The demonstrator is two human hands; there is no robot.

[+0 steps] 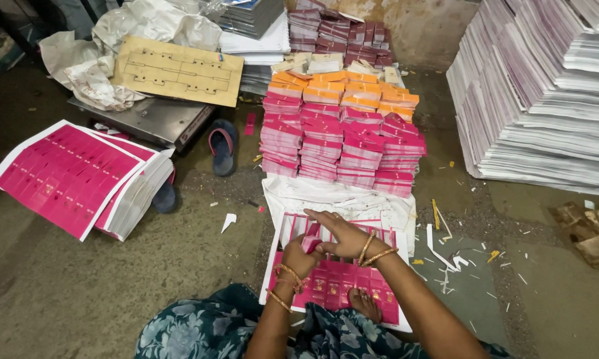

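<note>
Patterned blue cloth (246,332) fills the bottom edge, and a bare foot (364,304) is planted on the pink die-cut sheet (339,279) just below the hands, seemingly so the sheet is pinned flat while pieces are worked loose. The sheet is laid on the floor (113,292) directly under both hands, within easy reach. The left hand (299,256) is curled closed around a small bundle of pink punched-out cards (311,238), held upright at the sheet's upper left, where bare white strips show. The right hand (339,236) is laid across the top of that bundle, fingers half bent and pressing on it, apparently to square or steady it; whether anything is pinched beneath those fingers cannot be told. Gold bangles (372,249) are worn on both wrists.

Beyond the hands, a white sheet (333,196) is spread, and past it neat stacks of pink cards (343,146) are ranged in rows, with orange cards (343,90) behind, sorted by colour it seems. Far to the left of the hands a pile of uncut pink sheets (73,176) is kept, with a sandal (223,146) and a wooden die board (176,72) further off. To the right, tall white paper stacks (545,100) are piled, and paper scraps (446,256) are scattered nearer.
</note>
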